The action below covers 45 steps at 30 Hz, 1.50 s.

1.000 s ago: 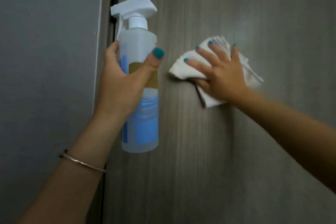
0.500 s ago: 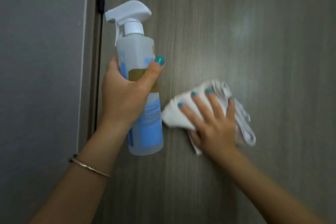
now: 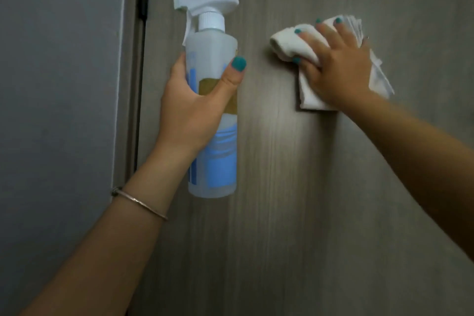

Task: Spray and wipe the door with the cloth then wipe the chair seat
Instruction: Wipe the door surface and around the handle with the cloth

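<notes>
A grey-brown wood-grain door (image 3: 295, 200) fills most of the view. My left hand (image 3: 189, 108) grips a clear spray bottle (image 3: 215, 161) with a white trigger head and a blue label, held upright in front of the door near its hinge side. My right hand (image 3: 336, 69) presses a folded white cloth (image 3: 289, 41) flat against the door at upper right, fingers spread over it. The chair is out of view.
A grey wall (image 3: 59, 110) stands at the left. The door frame and a dark hinge gap (image 3: 142, 33) run vertically between wall and door. A thin bangle (image 3: 139, 202) circles my left wrist.
My right hand slid the cloth down the door and has now moved it back up and to the right. My left hand kept the bottle upright in about the same place.
</notes>
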### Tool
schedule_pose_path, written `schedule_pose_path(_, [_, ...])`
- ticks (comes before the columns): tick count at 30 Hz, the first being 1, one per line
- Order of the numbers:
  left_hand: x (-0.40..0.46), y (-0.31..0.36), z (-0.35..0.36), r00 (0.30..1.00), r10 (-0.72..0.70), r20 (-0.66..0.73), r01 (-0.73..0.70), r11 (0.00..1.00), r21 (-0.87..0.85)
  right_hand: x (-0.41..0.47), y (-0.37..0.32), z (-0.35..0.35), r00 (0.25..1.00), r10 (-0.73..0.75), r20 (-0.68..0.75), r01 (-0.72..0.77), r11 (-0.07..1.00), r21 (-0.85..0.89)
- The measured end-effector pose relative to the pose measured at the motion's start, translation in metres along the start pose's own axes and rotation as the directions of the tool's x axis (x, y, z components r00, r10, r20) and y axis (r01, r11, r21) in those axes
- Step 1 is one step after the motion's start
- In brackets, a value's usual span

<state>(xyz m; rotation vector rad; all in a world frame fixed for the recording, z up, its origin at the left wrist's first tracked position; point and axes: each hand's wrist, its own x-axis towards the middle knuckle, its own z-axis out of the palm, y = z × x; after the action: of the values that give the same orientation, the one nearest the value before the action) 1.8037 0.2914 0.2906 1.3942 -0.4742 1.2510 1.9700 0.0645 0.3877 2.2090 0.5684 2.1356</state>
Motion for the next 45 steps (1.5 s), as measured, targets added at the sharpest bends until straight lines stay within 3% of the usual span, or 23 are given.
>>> schedule_pose_path(4, [-0.008,-0.012,0.004,0.999,-0.025,-0.031,0.026,1.000,0.003,-0.008,-0.016,0.004,0.992,0.123,-0.027,-0.124,0.992,-0.026])
schedule_pose_path(7, [-0.020,-0.025,0.007,0.997,-0.064,-0.053,0.064,0.998,0.002,-0.077,-0.041,0.008,0.991,0.092,-0.098,-0.095,0.995,-0.026])
schedule_pose_path(11, [-0.031,-0.038,0.004,0.995,-0.096,-0.041,0.095,0.995,-0.022,-0.214,-0.064,0.008,0.975,-0.200,-0.094,0.199,0.980,-0.024])
schedule_pose_path(14, [-0.032,-0.046,0.001,0.995,-0.095,-0.013,0.094,0.995,-0.047,-0.236,-0.051,0.007,0.931,-0.358,-0.065,0.359,0.933,0.004])
schedule_pose_path(17, [-0.027,-0.049,0.003,0.996,-0.085,0.036,0.087,0.995,-0.054,-0.181,-0.034,0.011,0.958,-0.256,-0.129,0.257,0.966,-0.013])
schedule_pose_path(20, [-0.012,-0.046,0.010,0.997,-0.067,0.045,0.071,0.992,-0.104,-0.086,-0.003,0.009,0.988,0.006,-0.152,-0.013,0.999,-0.046])
schedule_pose_path(23, [0.005,-0.047,0.020,0.999,-0.027,0.039,0.032,0.991,-0.130,-0.014,0.013,0.003,0.959,0.249,-0.134,-0.256,0.966,-0.033])
schedule_pose_path(25, [0.014,-0.048,0.027,0.999,-0.008,0.047,0.014,0.990,-0.143,-0.004,0.010,0.006,0.940,0.311,-0.143,-0.316,0.949,-0.015])
schedule_pose_path(29, [0.020,-0.056,0.037,0.995,-0.013,0.103,0.038,0.970,-0.241,-0.015,0.010,0.003,0.959,0.266,-0.102,-0.267,0.964,0.002])
schedule_pose_path(33, [0.019,-0.065,0.049,0.971,-0.060,0.231,0.135,0.936,-0.324,-0.021,0.026,-0.008,0.990,0.126,-0.070,-0.115,0.984,0.137])
schedule_pose_path(35, [0.019,-0.066,0.062,0.964,-0.048,0.263,0.136,0.936,-0.326,-0.025,0.028,-0.009,0.990,0.118,-0.083,-0.110,0.989,0.100])
schedule_pose_path(39, [0.013,-0.073,0.084,0.974,-0.017,0.228,0.095,0.937,-0.336,-0.022,0.018,-0.007,0.974,0.219,-0.053,-0.220,0.976,-0.003])
schedule_pose_path(45, [-0.009,-0.071,0.100,0.985,-0.023,0.168,0.080,0.937,-0.341,-0.066,0.019,0.000,0.981,0.147,-0.125,-0.152,0.988,-0.029])
